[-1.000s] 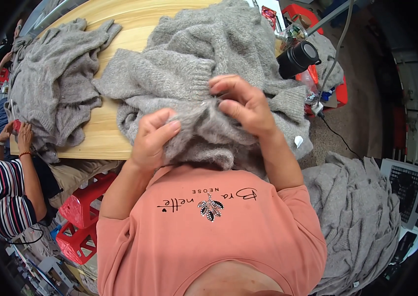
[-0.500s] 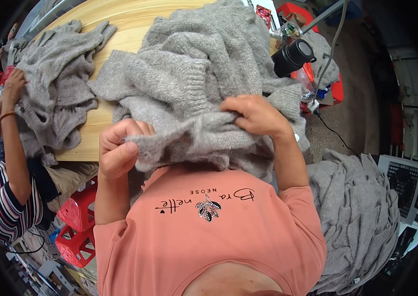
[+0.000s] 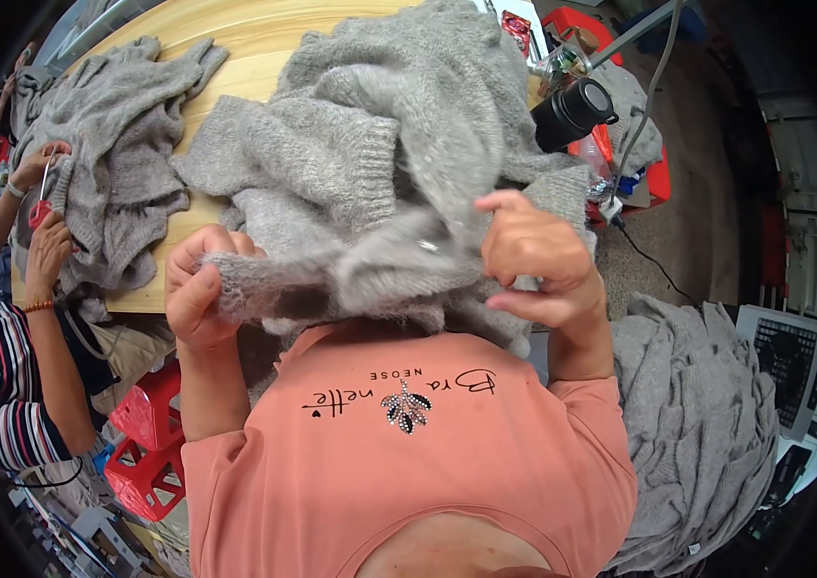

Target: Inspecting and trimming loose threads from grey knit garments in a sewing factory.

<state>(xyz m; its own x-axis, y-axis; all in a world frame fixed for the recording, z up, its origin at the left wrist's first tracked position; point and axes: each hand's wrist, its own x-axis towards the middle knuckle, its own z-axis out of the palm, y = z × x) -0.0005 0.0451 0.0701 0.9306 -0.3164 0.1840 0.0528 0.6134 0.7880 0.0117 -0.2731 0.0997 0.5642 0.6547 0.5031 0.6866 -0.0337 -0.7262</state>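
Observation:
A grey knitted sweater (image 3: 389, 268) lies bunched at the near edge of the table, partly blurred by motion. My left hand (image 3: 201, 289) is closed, pinching one edge of it between thumb and fingers. Close to its other end is my right hand (image 3: 543, 265), thumb and forefinger spread apart, with no cloth visibly gripped. Beyond both hands, more grey knit is heaped, including a ribbed cuff (image 3: 382, 164).
A pale wooden table (image 3: 216, 72) carries the knits. Across to the left, a co-worker's hands (image 3: 47, 252) hold a red-handled tool over another grey knit (image 3: 124, 164). A black bottle (image 3: 567, 114) stands at right; red stools (image 3: 146, 482) and a knit pile (image 3: 693, 433) flank me.
My right hand has let go of the knit and moved right and nearer, fingers opening. My left hand has shifted left, still pinching the sweater edge. The co-worker's hands have moved.

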